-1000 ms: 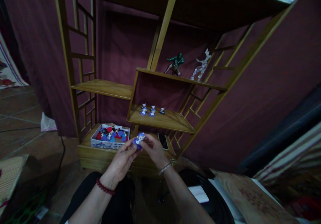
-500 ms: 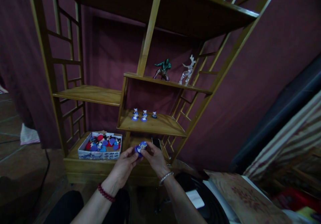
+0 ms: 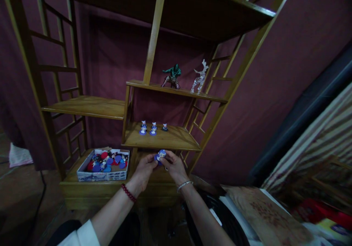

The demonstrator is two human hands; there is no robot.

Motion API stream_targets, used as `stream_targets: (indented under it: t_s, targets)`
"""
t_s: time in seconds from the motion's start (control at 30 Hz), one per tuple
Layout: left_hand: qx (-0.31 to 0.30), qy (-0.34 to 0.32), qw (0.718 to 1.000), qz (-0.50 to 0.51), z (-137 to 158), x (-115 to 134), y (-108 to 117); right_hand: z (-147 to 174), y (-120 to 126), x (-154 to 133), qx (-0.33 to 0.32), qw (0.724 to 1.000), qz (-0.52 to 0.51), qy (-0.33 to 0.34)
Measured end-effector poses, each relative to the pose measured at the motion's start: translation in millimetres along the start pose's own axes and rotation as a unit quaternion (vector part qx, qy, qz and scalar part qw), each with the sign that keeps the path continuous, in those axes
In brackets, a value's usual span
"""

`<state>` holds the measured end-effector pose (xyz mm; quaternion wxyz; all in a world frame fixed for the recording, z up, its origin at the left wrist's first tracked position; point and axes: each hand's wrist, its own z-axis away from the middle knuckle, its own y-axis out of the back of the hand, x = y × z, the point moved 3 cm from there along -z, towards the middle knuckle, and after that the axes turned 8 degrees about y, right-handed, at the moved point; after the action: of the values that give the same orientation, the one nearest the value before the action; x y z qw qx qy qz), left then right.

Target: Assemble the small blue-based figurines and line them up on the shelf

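Fingers (image 3: pixel 150 158) of the left hand (image 3: pixel 143 172) pinched one side of one small toy (image 3: pixel 161 154), and the right hand (image 3: pixel 176 169) pinched its other side, with the thumb on its front. That was one toy for two hands. It had purple hair, a white body and a round purple base. The hands held it up in the air, in front of the wooden shelves and a bit below the middle shelf (image 3: pixel 170 139). On that shelf stood five little toys. Two purple toys (image 3: pixel 153 130) were in front, side by side, and three dark toys (image 3: pixel 165 127) were in a row at the back. Two of the dark ones were right behind the purple ones, and one was by itself at the right end. One shelf up, there were two bigger things: one crouching green and brown figure (image 3: pixel 173 78) and one clear deer (image 3: pixel 199 80). Down low on the left, one box (image 3: pixel 103 176) sat on the bottom board (image 3: pixel 70 173). It held a messy pile of toys (image 3: pixel 110 160), red, blue, purple and black, too jumbled to count. One red bead bracelet (image 3: pixel 128 192) was on the left wrist, and one silver bracelet (image 3: pixel 184 185) was on the right.
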<state>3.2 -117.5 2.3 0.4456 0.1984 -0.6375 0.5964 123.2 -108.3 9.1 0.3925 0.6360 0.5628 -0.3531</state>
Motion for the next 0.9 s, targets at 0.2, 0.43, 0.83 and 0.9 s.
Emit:
stream_targets:
  t_s: [0.2,0.43,0.83,0.9]
  targets:
    - [0.021,0.003,0.999,-0.036,-16,2,-12,-15,16,8,0.014,1.000,0.022,-0.003]
    - [0.031,0.017,0.999,-0.034,-33,2,-25,-34,33,16,0.056,0.998,0.010,-0.021]
    - [0.019,-0.032,0.987,-0.158,-67,-1,-45,-75,59,26,0.076,0.996,0.029,-0.035]
    - [0.032,-0.069,0.975,-0.211,-75,0,-45,-83,60,29,0.081,0.996,0.027,-0.029]
